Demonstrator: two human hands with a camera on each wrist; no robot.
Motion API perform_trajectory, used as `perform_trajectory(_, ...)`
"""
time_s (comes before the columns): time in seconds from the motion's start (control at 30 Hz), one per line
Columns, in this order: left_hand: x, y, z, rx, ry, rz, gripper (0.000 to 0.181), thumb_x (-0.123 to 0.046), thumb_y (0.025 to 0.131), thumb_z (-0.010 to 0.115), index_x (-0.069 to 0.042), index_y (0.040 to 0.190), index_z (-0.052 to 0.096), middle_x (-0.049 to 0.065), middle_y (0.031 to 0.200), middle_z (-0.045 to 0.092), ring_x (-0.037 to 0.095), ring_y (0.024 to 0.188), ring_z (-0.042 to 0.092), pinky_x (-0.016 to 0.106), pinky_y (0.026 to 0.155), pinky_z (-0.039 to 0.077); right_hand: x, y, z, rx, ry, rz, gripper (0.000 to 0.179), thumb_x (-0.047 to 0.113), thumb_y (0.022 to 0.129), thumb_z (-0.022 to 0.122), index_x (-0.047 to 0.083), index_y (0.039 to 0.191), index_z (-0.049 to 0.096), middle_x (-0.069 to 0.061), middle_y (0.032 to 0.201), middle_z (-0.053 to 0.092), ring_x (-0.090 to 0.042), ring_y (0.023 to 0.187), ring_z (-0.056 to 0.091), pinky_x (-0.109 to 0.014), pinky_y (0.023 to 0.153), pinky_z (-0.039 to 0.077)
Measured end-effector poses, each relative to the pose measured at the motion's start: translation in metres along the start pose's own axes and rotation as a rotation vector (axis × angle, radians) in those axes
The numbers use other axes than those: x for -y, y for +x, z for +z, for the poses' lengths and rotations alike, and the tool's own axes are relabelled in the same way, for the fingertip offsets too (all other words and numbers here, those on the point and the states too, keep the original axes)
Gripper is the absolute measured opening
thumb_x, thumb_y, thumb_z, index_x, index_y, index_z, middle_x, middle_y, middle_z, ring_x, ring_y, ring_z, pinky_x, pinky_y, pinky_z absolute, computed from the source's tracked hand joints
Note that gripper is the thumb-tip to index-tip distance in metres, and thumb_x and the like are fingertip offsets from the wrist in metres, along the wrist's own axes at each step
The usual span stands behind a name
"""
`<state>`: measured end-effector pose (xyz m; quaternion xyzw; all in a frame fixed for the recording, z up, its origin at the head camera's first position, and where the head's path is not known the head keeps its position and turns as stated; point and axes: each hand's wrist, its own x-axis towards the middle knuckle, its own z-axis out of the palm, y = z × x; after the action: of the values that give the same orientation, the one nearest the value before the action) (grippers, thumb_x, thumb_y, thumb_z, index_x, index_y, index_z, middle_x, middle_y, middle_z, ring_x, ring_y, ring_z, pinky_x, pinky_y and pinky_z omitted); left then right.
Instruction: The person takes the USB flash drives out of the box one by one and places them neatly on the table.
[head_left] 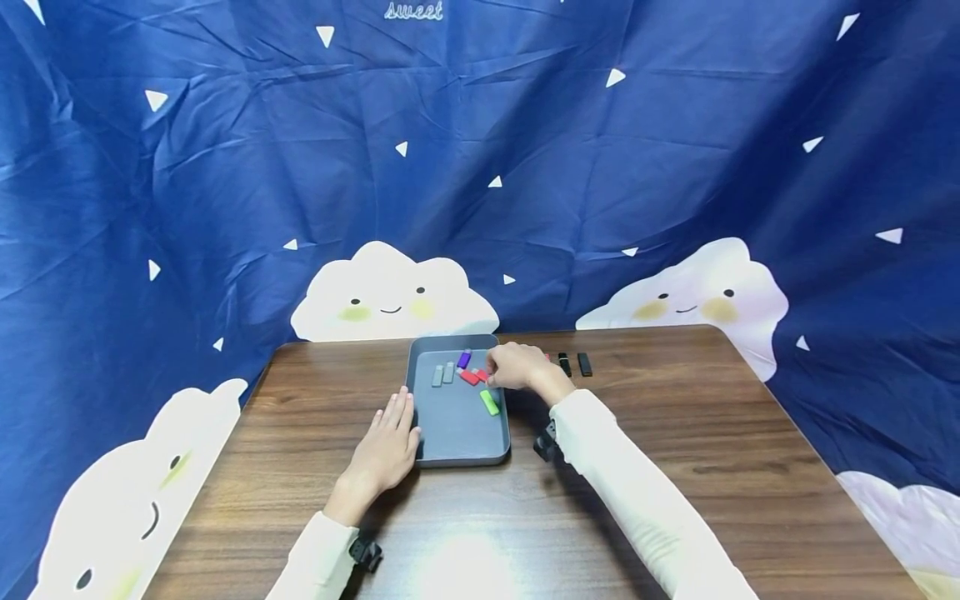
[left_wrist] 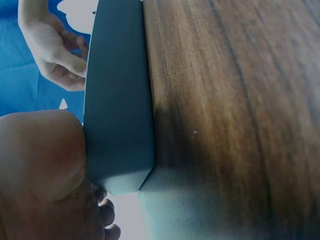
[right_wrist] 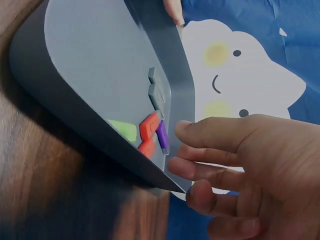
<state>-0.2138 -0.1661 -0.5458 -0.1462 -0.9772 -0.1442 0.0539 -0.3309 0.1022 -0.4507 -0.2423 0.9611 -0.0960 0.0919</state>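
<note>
Head view: you have the grey tray [head_left: 456, 433] at the centre of the frame, on the brown wooden table [head_left: 675, 467]. Your left hand [head_left: 386, 450] lies along the tray's left side, left of centre, with fingers extended and touching the edge; the left wrist view shows it at lower left, against the outer wall. Your right hand [head_left: 517, 367] is over the tray's upper right corner, its fingers loosely bent; in the right wrist view thumb and fingers stand apart, with nothing between them. Tray contents, all in its upper part in the head view: two grey sticks [head_left: 437, 376] side by side at left, a purple stick [head_left: 465, 359] upper middle, two red sticks [head_left: 469, 377] just below that, the right one close to your right fingertips, and a green stick [head_left: 490, 402] lower, near the right wall. Just right of your right hand, on the table, you have two black sticks [head_left: 584, 364] and a red piece [head_left: 547, 357] mostly hidden behind the hand. Behind, a blue cloth [head_left: 525, 158] with white triangles and smiling clouds [head_left: 390, 292] fills the upper frame; your white sleeves [head_left: 637, 492] enter from the bottom edge.
</note>
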Motion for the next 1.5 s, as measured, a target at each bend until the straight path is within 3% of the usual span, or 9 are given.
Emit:
perform_trajectory(0.17,-0.008,-0.003,-0.008,0.029,-0.016,-0.02,0.062,-0.023,0.113,0.044,0.011,0.163,0.03,0.027,0.174,0.024,0.045,0.162,0.027,0.062,0.131,0.026,0.002,0.005,0.009,0.019,-0.002,0.018,0.018,0.03,0.093,0.079,0.019,0.088,0.066,0.002,0.085,0.065,-0.017,0.077,0.06,-0.036,0.066,0.045)
perform_trajectory(0.27,-0.007,-0.003,-0.006,0.014,-0.034,-0.01,0.061,-0.02,0.111,0.044,0.012,0.162,0.031,0.029,0.173,0.025,0.047,0.161,0.028,0.064,0.13,0.027,0.005,0.006,0.012,0.028,-0.002,0.024,0.02,0.028,0.092,0.081,0.019,0.085,0.065,0.002,0.081,0.064,-0.016,0.073,0.06,-0.035,0.064,0.043)
perform_trajectory(0.57,-0.007,-0.001,-0.008,0.002,-0.026,-0.001,0.061,-0.019,0.111,0.043,0.012,0.162,0.03,0.029,0.173,0.025,0.047,0.161,0.028,0.063,0.13,0.027,0.013,0.008,0.016,0.055,-0.017,0.016,0.016,0.024,0.091,0.083,0.014,0.102,0.075,0.002,0.09,0.068,-0.019,0.081,0.061,-0.037,0.072,0.048)
perform_trajectory(0.73,-0.007,-0.001,-0.009,-0.001,-0.03,0.001,0.062,-0.019,0.111,0.045,0.012,0.162,0.03,0.029,0.173,0.025,0.047,0.161,0.028,0.064,0.13,0.027,0.016,0.01,0.019,0.059,-0.05,0.007,0.014,0.016,0.088,0.082,0.015,0.099,0.074,0.002,0.091,0.067,-0.019,0.081,0.058,-0.039,0.074,0.048)
perform_trajectory(1.07,0.001,0.001,0.002,-0.015,-0.009,0.017,0.063,-0.022,0.112,0.039,0.011,0.164,0.027,0.027,0.175,0.023,0.046,0.161,0.027,0.064,0.13,0.027,0.022,0.009,0.021,0.08,-0.092,0.015,0.024,0.014,0.088,0.081,0.011,0.111,0.075,0.001,0.092,0.066,-0.021,0.083,0.059,-0.042,0.078,0.052)
perform_trajectory(1.37,-0.007,-0.002,-0.009,0.0,-0.019,0.008,0.061,-0.021,0.112,0.043,0.012,0.162,0.031,0.029,0.173,0.026,0.047,0.161,0.028,0.063,0.13,0.028,0.023,0.009,0.026,0.096,-0.123,0.035,0.034,0.014,0.084,0.086,0.014,0.116,0.074,0.0,0.103,0.07,-0.021,0.087,0.059,-0.044,0.084,0.055)
perform_trajectory(1.5,-0.01,-0.003,-0.012,0.019,-0.002,-0.008,0.061,-0.021,0.112,0.045,0.012,0.162,0.031,0.027,0.174,0.026,0.045,0.161,0.028,0.062,0.13,0.028,0.025,0.01,0.029,0.089,-0.176,0.036,0.028,0.013,0.084,0.085,0.016,0.11,0.074,-0.001,0.104,0.07,-0.021,0.086,0.057,-0.043,0.083,0.055)
